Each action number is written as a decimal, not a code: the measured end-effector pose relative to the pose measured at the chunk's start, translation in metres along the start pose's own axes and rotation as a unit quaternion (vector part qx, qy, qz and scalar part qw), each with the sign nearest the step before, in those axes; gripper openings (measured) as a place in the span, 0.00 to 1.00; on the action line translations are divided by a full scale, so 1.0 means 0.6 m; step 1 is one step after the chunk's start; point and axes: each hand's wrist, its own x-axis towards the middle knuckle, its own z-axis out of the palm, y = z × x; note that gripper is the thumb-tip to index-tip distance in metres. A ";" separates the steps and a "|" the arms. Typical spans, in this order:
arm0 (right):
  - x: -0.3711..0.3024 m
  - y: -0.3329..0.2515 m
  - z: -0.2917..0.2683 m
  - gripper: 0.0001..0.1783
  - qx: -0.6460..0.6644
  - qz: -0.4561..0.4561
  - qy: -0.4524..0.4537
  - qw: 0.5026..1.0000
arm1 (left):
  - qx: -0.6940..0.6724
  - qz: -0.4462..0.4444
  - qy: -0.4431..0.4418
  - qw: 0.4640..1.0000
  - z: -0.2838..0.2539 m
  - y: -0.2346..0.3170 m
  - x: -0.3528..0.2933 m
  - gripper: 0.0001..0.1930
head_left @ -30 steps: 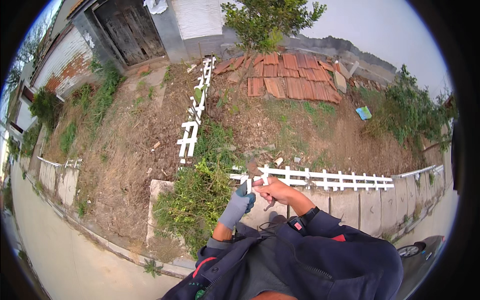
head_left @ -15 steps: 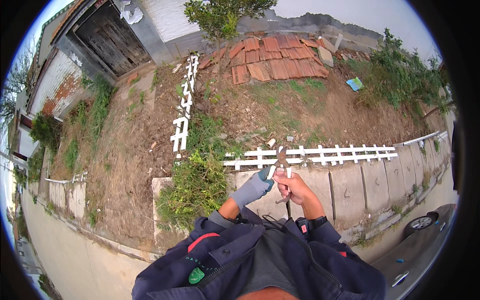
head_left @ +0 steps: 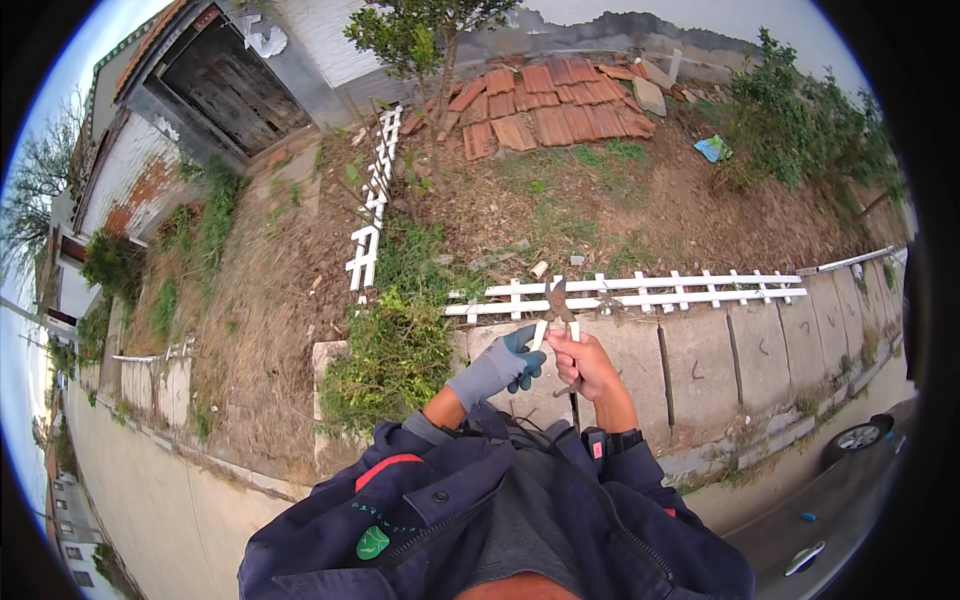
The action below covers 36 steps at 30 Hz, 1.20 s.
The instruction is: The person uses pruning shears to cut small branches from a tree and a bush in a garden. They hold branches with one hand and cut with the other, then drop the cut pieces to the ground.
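Note:
A pair of pruning shears [head_left: 558, 304] with rusty brown blades and whitish handles points up and away, in front of my chest. My left hand [head_left: 497, 370], in a grey and teal glove, is closed at the left handle. Bare, my right hand [head_left: 588, 364] grips the other handle. The handles stand apart, and the blades look parted. Beneath my right fingers a thin hooked piece shows; I cannot tell whether it belongs to the shears. Just beyond the blades runs a low white picket fence [head_left: 640, 299].
Left of my hands grows a leafy green shrub [head_left: 385, 370]. Concrete slabs [head_left: 697, 365] line the near side of the fence. Another white fence [head_left: 366, 240] runs away from me. Farther off lie stacked orange roof tiles [head_left: 565, 115]. A grey car [head_left: 840, 520] stands at the lower right.
The view has shifted a little. My gloved fingers sit lower and looser around the left handle. The right hand keeps its hold, and the shears stay in front of me.

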 end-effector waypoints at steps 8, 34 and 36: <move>-0.030 -0.016 -0.038 0.13 -0.001 -0.038 0.028 0.999 | 0.024 -0.021 0.052 0.998 0.040 0.010 0.007 0.23; -0.058 0.012 -0.022 0.23 -0.447 -0.148 -0.067 0.880 | -0.088 0.026 0.166 0.982 0.120 -0.011 0.026 0.28; -0.059 0.014 -0.022 0.32 -0.473 -0.121 -0.090 0.868 | -0.121 0.077 0.176 0.974 0.127 -0.010 0.023 0.21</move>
